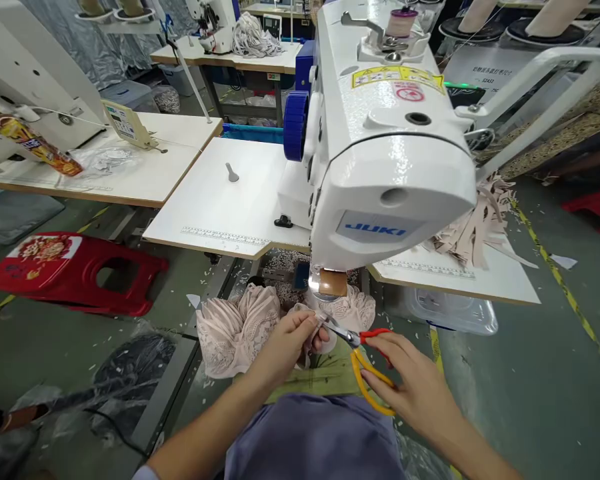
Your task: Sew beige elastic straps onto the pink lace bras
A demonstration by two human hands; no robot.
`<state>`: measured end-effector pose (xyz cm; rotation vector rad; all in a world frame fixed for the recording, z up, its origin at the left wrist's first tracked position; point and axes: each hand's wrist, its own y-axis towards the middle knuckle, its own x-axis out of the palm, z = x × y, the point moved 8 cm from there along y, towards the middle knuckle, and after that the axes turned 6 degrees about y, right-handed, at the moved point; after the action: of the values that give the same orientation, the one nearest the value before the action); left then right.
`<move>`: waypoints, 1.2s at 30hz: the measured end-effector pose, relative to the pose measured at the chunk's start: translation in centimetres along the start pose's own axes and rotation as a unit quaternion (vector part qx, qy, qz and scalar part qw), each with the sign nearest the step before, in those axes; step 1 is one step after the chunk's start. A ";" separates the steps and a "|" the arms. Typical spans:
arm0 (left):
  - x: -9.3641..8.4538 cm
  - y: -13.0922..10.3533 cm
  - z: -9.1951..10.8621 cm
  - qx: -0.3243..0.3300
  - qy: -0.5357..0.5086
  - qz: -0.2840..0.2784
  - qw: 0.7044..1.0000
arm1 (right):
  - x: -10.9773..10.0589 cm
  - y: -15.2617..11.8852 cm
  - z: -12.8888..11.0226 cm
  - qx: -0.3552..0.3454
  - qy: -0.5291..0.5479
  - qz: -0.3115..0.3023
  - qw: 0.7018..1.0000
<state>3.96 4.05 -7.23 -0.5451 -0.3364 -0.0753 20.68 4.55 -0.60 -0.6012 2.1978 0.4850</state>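
Note:
My right hand [410, 380] holds scissors [351, 339] with one red and one yellow handle loop, its fingers in the loops. The blades point left and touch the edge of a pale pink lace garment [235, 330]. My left hand [293, 340] pinches a bit of that fabric right beside the blade tips. Gathered lace cups lie to the left of my left hand, and more lace fabric [355, 308] sits behind the scissors, under the head of a white sewing machine [395, 180]. Whether the blades are closed on the fabric is too small to tell.
White table boards [220, 200] flank the machine, with fabric strips [475, 227] on the right one. A red stool [80, 273] stands at the left, a clear plastic box [455, 312] under the right board. Another machine [35, 73] and an orange bottle [35, 143] are at the left.

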 end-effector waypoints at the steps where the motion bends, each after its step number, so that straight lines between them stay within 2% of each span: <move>1: 0.0 -0.1 0.1 0.004 0.009 -0.001 1.000 | 0.3 0.2 0.3 -0.002 0.006 -0.005 1.000; 6: -0.2 -0.4 0.5 0.024 0.063 0.003 0.998 | 1.5 -0.8 2.8 0.029 0.062 -0.049 0.996; 9: -0.7 -0.4 0.5 0.017 0.049 0.006 0.999 | 1.1 -1.6 3.8 0.081 0.086 -0.043 0.992; 13: -1.5 -0.4 0.2 0.021 0.025 0.029 0.999 | 0.1 -1.7 3.0 0.101 0.122 -0.005 0.987; 17: -1.9 -0.3 0.2 0.035 0.027 0.050 0.998 | 0.8 -1.0 1.6 0.093 0.140 -0.023 0.986; 21: -1.7 -0.5 0.8 0.051 0.081 0.052 0.994 | 2.0 0.2 1.0 0.098 0.146 -0.048 0.983; 30: -2.0 -0.5 1.7 0.080 0.174 0.061 0.980 | 3.4 1.4 2.6 0.122 0.146 -0.094 0.977; 36: -2.0 -0.6 1.5 0.091 0.169 0.076 0.978 | 2.8 -0.8 4.1 0.134 0.131 -0.080 0.979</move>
<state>1.48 4.25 -6.37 -0.3663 0.0308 0.0121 21.95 5.26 -5.43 -0.7194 2.3844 0.0219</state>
